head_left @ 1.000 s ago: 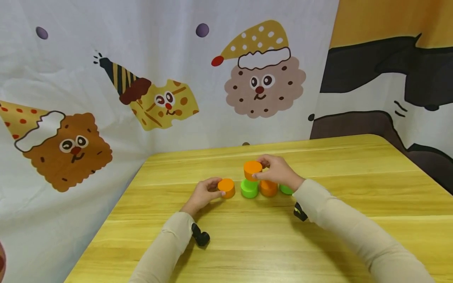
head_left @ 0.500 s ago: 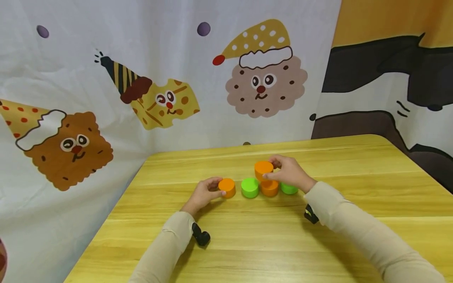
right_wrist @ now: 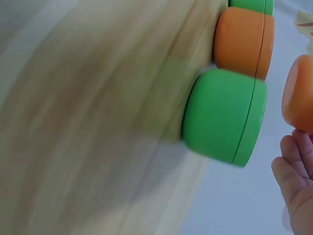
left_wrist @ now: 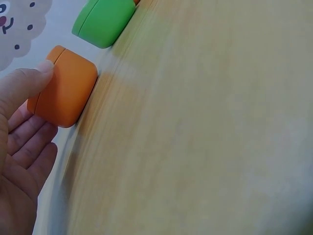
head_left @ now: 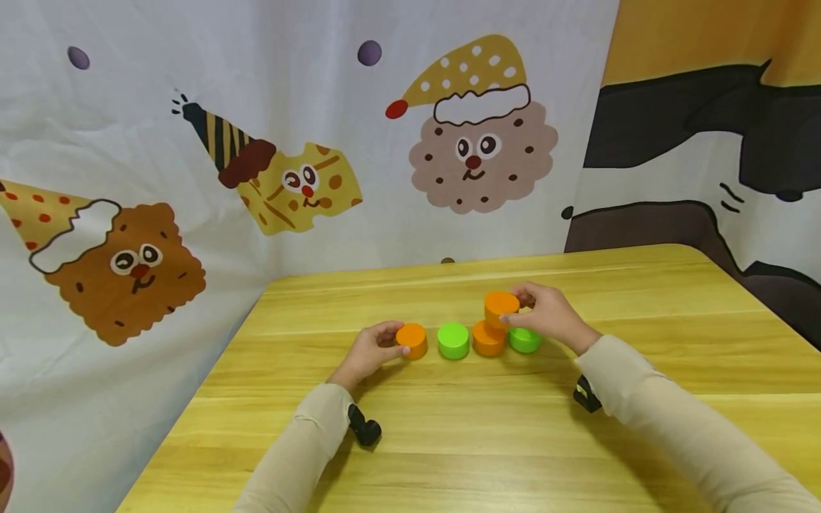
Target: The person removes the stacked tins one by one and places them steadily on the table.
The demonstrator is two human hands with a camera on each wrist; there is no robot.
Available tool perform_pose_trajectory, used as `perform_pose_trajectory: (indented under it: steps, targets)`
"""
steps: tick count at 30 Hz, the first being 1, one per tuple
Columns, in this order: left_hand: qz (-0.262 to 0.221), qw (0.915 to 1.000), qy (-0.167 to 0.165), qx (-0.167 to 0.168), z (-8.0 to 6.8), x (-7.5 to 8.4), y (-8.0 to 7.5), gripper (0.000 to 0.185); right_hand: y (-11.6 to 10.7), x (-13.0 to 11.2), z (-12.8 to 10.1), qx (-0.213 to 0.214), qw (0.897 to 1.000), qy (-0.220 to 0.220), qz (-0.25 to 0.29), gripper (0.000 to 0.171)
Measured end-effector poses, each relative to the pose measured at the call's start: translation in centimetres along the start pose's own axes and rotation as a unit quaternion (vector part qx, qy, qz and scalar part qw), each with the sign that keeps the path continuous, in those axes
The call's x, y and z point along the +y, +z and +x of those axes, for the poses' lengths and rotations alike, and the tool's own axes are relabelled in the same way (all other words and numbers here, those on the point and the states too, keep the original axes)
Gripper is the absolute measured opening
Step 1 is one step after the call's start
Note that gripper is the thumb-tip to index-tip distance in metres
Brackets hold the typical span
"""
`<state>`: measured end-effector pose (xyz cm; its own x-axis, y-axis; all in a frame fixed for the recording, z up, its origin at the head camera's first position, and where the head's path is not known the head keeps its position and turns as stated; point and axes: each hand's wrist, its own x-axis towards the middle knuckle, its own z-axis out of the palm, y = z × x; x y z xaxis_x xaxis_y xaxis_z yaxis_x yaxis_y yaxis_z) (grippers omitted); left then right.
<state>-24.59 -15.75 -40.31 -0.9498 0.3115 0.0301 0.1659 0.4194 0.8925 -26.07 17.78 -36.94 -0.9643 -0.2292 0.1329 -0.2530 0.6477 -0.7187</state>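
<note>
Several small round lidded containers stand in a row on the table. My left hand (head_left: pixel 368 350) holds the leftmost orange container (left_wrist: pixel 73 85) between thumb and fingers, its base on the wood. To its right stands a green container (head_left: pixel 453 340), then another orange container (head_left: pixel 489 340) and a second green container (right_wrist: pixel 222 115). My right hand (head_left: pixel 553 315) grips a further orange container (head_left: pixel 501 308) by its side. That one hangs in the air above the row, over the standing orange container and near the right green one; a gap shows beneath it in the right wrist view.
The wooden table (head_left: pixel 462 434) ends at a cloth backdrop (head_left: pixel 308 71) with cartoon biscuits printed on it. Black wrist cameras sit on both cuffs, the left camera (head_left: pixel 364 427) close to the tabletop.
My right hand has carried its orange container rightward, from above the left green container to above the standing orange one. My left hand stays on its container.
</note>
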Motion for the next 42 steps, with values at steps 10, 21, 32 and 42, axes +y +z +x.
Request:
perform_pose_trajectory:
  steps: [10, 21, 32, 42]
  targets:
    - [-0.02, 0.9996, -0.001, 0.02, 1.0, -2.3, 0.4, 0.051, -1.7, 1.3, -1.0, 0.007, 1.0, 0.008, -0.004, 0.057]
    - [-0.019, 0.9995, -0.003, 0.023, 1.1, -3.2, 0.4, 0.051, -3.4, 2.2, -2.2, 0.024, 0.999, 0.026, -0.011, 0.064]
    - [-0.023, 0.9993, -0.009, 0.026, 1.1, -2.9, 0.6, 0.051, -4.4, 3.4, -3.3, 0.046, 0.998, 0.036, -0.011, 0.062]
    - [-0.019, 0.9994, -0.008, 0.026, 1.1, -3.0, 0.7, 0.051, -5.5, 5.0, -4.5, 0.071, 0.996, 0.04, -0.034, 0.056]
